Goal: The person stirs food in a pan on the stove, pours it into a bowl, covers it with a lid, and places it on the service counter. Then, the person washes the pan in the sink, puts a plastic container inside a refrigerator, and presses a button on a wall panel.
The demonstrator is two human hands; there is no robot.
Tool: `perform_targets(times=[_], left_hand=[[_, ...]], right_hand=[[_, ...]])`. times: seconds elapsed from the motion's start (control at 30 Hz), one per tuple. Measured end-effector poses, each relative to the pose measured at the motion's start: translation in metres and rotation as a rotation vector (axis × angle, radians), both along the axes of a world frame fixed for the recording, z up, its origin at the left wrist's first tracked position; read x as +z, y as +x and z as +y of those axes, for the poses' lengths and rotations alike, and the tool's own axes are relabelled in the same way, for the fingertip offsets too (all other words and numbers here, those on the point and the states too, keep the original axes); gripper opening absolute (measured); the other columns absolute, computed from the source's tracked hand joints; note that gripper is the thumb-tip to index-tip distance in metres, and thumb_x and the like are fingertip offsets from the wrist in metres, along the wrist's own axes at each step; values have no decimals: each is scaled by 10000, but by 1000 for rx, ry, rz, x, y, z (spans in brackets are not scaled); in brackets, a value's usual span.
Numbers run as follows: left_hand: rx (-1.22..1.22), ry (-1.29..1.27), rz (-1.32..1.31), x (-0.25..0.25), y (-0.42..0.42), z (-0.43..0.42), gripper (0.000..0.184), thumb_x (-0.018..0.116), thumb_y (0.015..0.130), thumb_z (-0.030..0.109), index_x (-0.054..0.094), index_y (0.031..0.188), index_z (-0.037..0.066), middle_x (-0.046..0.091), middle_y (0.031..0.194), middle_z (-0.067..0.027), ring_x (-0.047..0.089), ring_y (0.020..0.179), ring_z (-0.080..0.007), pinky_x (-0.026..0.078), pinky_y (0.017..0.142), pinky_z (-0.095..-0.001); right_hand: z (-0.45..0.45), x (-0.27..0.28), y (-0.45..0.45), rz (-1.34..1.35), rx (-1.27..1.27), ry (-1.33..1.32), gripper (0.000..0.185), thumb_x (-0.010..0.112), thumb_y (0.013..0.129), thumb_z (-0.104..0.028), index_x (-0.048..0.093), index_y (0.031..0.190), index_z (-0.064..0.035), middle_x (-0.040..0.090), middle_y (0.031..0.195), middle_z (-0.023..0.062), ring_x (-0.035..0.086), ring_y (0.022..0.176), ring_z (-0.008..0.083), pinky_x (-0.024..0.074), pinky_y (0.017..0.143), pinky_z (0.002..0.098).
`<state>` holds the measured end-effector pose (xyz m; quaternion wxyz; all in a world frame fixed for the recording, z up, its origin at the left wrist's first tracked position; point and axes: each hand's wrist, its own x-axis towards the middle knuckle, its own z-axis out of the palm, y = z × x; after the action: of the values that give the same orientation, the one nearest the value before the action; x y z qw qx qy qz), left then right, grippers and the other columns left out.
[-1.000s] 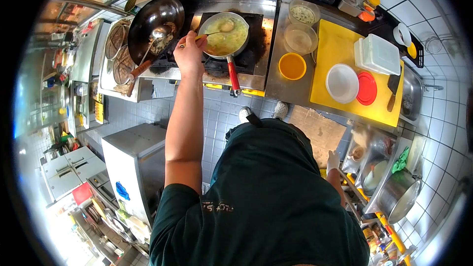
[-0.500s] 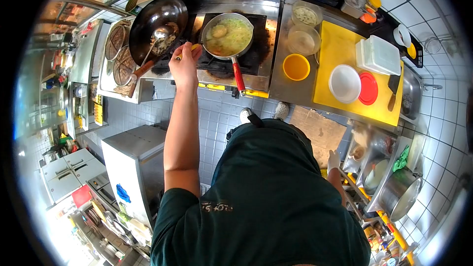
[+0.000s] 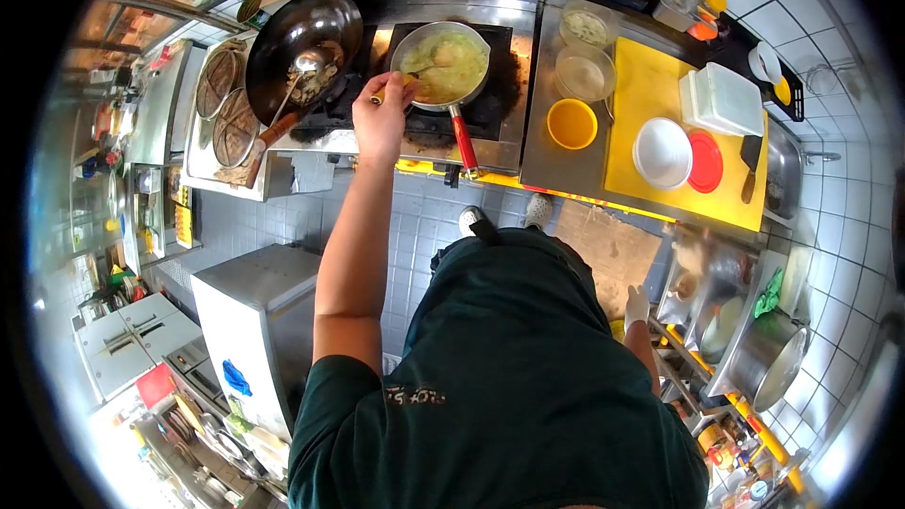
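Over the stove, my left hand (image 3: 380, 123) is closed around the yellow handle of a spoon (image 3: 429, 68). Its head dips into pale yellow-green soup (image 3: 457, 58), which fills a saucepan (image 3: 425, 102) on the burner. The saucepan's red handle (image 3: 465, 139) points toward my body, and no hand touches it. My right hand (image 3: 636, 305), in a whitish glove, hangs low at my side, away from the counter. Its fingers look loosely extended, with nothing seen in them. Left of the saucepan, a dark wok (image 3: 300, 24) holds a metal ladle (image 3: 306, 61) and bits of food.
Wire strainers (image 3: 234, 127) lie left of the wok. On the right counter are a yellow bowl (image 3: 571, 123), clear tubs (image 3: 584, 73) and a yellow board (image 3: 630, 85). The board bears a white bowl (image 3: 662, 153), a red lid (image 3: 705, 162), a white container (image 3: 724, 102) and a cleaver (image 3: 750, 170).
My left hand has moved right, closer to the saucepan. The spoon's head has shifted right through the soup. My right hand stays low at my side.
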<state>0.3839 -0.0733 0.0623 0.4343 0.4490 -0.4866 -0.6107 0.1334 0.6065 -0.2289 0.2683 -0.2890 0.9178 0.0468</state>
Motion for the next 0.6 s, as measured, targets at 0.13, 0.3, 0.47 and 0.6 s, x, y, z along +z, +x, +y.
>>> perform_targets(times=[0.13, 0.3, 0.47, 0.6], left_hand=[[-41, 4, 44, -6, -5, 3, 272, 625, 1049, 142, 622, 1132, -116, 706, 1044, -164, 743, 964, -226, 621, 883, -310], [-81, 46, 66, -2, -3, 9, 264, 630, 1044, 129, 617, 1122, -123, 695, 1053, -168, 741, 971, -240, 624, 889, -320], [-88, 93, 127, 8, 13, 15, 269, 625, 1044, 142, 617, 1121, -116, 697, 1077, -203, 739, 1008, -290, 617, 931, -368], [-81, 106, 103, 17, 32, 16, 293, 628, 1040, 156, 613, 1136, -121, 702, 1085, -229, 736, 1029, -317, 612, 951, -387]], right_hand=[[1, 0, 20, -177, -575, -236, 577, 564, 983, -331, 532, 1451, 5, 515, 1494, 276, 518, 1363, 399, 419, 1120, 414], [-11, 18, 53, -198, -771, -332, 645, 569, 983, -391, 513, 1463, 37, 517, 1493, 278, 507, 1382, 385, 399, 1136, 397], [-5, 8, 71, -179, -620, -196, 548, 524, 1019, -389, 571, 1406, -3, 529, 1487, 250, 508, 1366, 389, 402, 1132, 406], [-22, 25, 96, -203, -771, -325, 577, 532, 1004, -382, 571, 1374, 59, 557, 1437, 285, 508, 1350, 421, 397, 1133, 417]])
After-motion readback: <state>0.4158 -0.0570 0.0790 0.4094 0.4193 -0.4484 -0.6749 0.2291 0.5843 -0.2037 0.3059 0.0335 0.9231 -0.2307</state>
